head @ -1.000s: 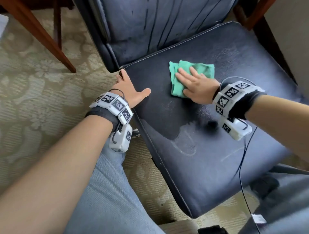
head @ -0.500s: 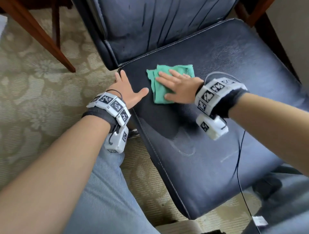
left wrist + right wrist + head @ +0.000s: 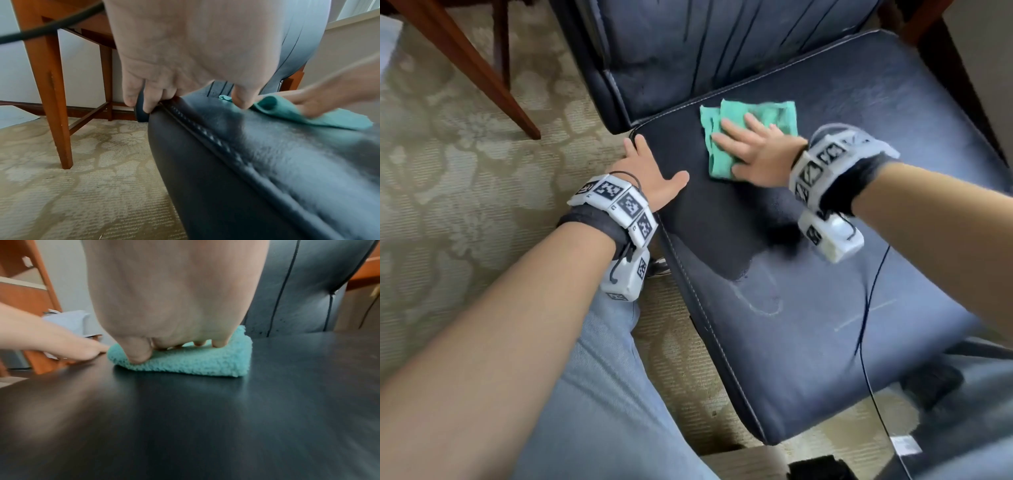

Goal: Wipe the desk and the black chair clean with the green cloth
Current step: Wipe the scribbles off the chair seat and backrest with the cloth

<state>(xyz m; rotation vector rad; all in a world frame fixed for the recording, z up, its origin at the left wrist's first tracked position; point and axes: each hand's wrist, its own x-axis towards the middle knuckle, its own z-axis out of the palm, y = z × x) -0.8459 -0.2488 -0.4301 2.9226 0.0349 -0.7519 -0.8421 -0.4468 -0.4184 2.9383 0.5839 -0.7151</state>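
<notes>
Under the flat palm of the right hand (image 3: 760, 150), the green cloth (image 3: 774, 114) lies folded on the seat of the black chair (image 3: 825, 308), near the rear edge where the seat meets the backrest (image 3: 705, 51). The fingers are spread and straight, pressing down on the cloth rather than curling round it; the right wrist view shows the fingertips (image 3: 219, 343) sunk into the pile. Half a second ago the same hand and cloth sat closer to the left hand; a second ago they were farther to the right. So the cloth has gone left and come back right, one stroke of a side-to-side scrub along the back strip of the seat.

Just left of the cloth, the left hand (image 3: 650, 174) steadies the chair as it did before: its fingers hook over the stitched side edge of the seat and its thumb lies flat on top, gripping the rim.

Nearer the person than the cloth, the seat shows a darker, apparently damp patch, and beyond it a pale dusty sheen with a faint ring mark (image 3: 760, 298). By my judgement that front part is not yet wiped, and the backrest also awaits the cloth. No desk top is in view, only wooden legs (image 3: 476, 68) on the patterned carpet (image 3: 448, 205).
</notes>
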